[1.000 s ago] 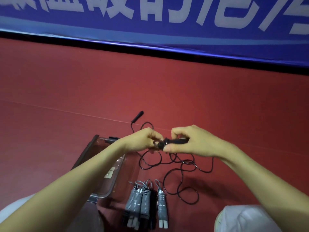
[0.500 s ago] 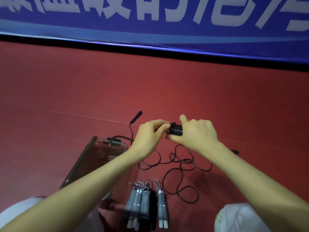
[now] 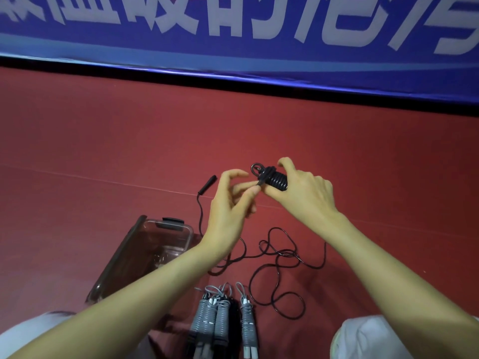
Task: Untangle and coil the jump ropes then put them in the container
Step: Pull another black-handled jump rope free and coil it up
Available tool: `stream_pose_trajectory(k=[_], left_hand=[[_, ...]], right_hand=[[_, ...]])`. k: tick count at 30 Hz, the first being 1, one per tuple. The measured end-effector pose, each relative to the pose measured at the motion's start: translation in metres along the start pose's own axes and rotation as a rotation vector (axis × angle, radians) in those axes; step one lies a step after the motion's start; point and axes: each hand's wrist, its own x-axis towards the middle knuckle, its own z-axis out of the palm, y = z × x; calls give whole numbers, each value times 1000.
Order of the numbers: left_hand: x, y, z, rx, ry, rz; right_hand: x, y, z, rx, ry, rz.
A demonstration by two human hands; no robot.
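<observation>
The red floor (image 3: 103, 151) carries a clear container (image 3: 134, 255), a loose black rope (image 3: 277, 257) beside it and grey coiled ropes (image 3: 223, 317) nearer. Above, the right hand (image 3: 303, 195) grips a black coiled rope (image 3: 276, 178); the left hand (image 3: 228, 208) pinches its end.

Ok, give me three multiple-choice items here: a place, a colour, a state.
1. The grey coiled ropes lie: A on the floor beside the container; B inside it; C nowhere in view.
2. The bundle in the right hand is: A grey; B black; C white.
3. The loose rope on the floor is: A tightly coiled; B tied to the container; C sprawled in loops.
A, they rest outside the box. B, its windings are dark. C, open loops spread out.
</observation>
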Motion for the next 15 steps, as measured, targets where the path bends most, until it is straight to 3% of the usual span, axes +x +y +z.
stream_pose_trajectory(k=[6,10,15], left_hand=[[6,0,-5,-106,-7,-183],[13,0,-15,-213,-146,-413],[18,-1,-28,-215,-221,-395]], right_hand=[[2,2,-5,201,-92,77],[3,8,-9,484,-188,57],[0,11,-7,820,-407,-27]])
